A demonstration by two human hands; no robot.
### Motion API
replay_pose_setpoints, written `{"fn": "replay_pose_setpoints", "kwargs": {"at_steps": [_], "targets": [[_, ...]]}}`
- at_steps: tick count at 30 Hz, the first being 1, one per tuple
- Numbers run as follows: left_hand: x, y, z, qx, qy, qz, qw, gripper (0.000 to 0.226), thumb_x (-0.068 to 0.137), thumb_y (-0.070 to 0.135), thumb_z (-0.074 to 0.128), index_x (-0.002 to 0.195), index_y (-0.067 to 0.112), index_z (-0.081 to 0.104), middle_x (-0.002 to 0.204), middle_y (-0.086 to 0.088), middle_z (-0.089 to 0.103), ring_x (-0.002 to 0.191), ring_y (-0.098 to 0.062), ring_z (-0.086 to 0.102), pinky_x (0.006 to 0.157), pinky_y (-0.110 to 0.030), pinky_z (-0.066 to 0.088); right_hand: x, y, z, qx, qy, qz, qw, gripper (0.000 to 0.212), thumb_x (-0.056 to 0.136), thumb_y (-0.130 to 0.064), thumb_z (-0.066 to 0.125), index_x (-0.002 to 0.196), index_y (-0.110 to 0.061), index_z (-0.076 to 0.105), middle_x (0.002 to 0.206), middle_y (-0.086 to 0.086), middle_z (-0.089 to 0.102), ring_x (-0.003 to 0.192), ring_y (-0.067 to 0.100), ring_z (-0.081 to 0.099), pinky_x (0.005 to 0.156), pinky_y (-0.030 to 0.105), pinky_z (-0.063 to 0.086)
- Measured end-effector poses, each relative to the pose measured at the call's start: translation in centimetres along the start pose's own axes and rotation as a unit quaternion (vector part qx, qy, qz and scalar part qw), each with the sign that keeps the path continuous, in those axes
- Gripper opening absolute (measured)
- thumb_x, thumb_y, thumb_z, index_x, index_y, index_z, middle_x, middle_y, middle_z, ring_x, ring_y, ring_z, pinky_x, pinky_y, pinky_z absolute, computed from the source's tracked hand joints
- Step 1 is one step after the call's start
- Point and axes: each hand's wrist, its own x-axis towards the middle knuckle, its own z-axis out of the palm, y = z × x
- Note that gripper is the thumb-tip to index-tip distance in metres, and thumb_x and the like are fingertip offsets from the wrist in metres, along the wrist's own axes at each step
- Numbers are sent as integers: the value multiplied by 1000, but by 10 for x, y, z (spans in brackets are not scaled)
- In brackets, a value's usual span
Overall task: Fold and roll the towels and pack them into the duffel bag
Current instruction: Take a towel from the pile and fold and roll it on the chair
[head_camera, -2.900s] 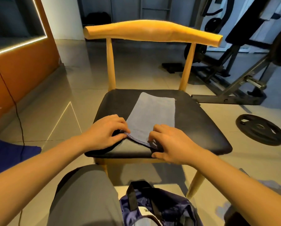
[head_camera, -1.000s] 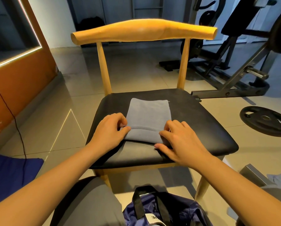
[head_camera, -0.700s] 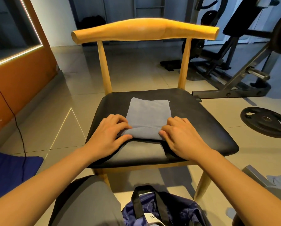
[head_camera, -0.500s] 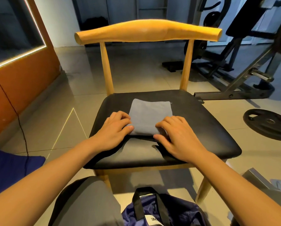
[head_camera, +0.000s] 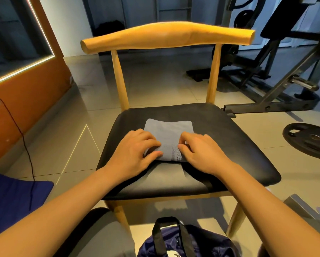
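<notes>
One grey-blue cloth towel (head_camera: 169, 129), folded to a narrow strip, lies in the middle of the black padded seat (head_camera: 233, 145) of one pale wooden chair; its near end is wound into a roll and its far end lies flat. Two bare hands, one at each end of the roll: left hand (head_camera: 135, 151) has fingers over the top and thumb tucked beneath, clasping it; right hand (head_camera: 201, 152) has fingertips curled onto the right end, pinching it. Step in hand, by judgement: rolling, roughly half done, packing not begun. Next move calls for even forward pressure from both hands, so the roll runs straight to the far hem and stays tight. One navy fabric duffel bag (head_camera: 201, 243) with black handles sits below the seat's front edge, apart from the towel. One black weight plate (head_camera: 309, 140) lies on the floor at right. One dark blue cloth (head_camera: 10, 197) lies at left; towel or not, cannot tell.
</notes>
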Motion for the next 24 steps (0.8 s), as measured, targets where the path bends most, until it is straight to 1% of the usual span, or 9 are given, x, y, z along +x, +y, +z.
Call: {"fn": "replay_pose_setpoints", "kwargs": {"at_steps": [3,5,7,11,13,15,18,21,24], "targets": [[5,-6,9,-25,0,-44,999,28,101,42,57,112,26,76,107,12,70,97,-5,55,84,-32,48,-3,2,-3,-43,71,-53,995,24,100,-43,52,109,-25,65,106,-6,58,98,16,53,91,36,41],[14,-10,14,-60,-13,-96,993,26,103,38,55,107,27,77,104,13,68,92,-4,53,81,-31,46,-4,4,-3,-46,61,-88,993,31,96,-50,57,113,-26,65,107,-8,58,99,14,53,91,35,41],[22,-11,14,-76,-31,-120,989,26,103,38,54,103,27,77,102,12,68,90,-5,52,81,-31,44,-2,9,1,-49,45,-98,993,30,96,-49,58,113,-26,67,106,-9,60,99,14,55,92,36,42],[20,-7,7,-67,-11,-44,997,33,95,49,63,118,27,71,114,14,65,102,-4,54,90,-25,44,13,18,3,5,43,-64,997,25,103,-39,50,102,-27,71,97,-9,66,93,17,60,84,38,43],[17,-7,8,-46,-16,-24,999,32,95,46,65,121,27,70,115,13,66,106,-5,56,94,-28,44,20,19,5,10,42,-44,998,30,105,-36,44,93,-25,70,90,-7,66,90,22,61,81,40,43],[20,-11,11,-34,-17,-38,999,29,98,39,62,122,26,70,116,11,69,107,-6,57,96,-31,45,24,18,9,1,61,-30,998,30,105,-33,43,97,-23,69,94,-5,67,92,24,59,83,41,44],[33,-15,17,-36,-34,-71,996,28,103,33,54,125,25,70,119,9,70,104,-7,56,95,-31,45,25,15,11,24,119,-37,992,20,102,-31,53,113,-20,65,110,-4,65,103,19,56,87,36,42],[50,-19,19,-72,-75,-131,986,30,106,28,46,126,24,70,121,7,69,99,-4,50,91,-25,40,28,16,8,37,113,-51,992,16,97,-28,59,110,-21,66,109,-6,64,101,17,57,90,37,44],[62,-17,19,-90,-83,-163,979,27,105,29,48,119,23,71,117,7,69,101,-8,53,93,-31,46,38,23,9,62,99,-22,993,17,99,-25,57,107,-22,71,109,-6,67,99,19,60,88,39,48]]}}
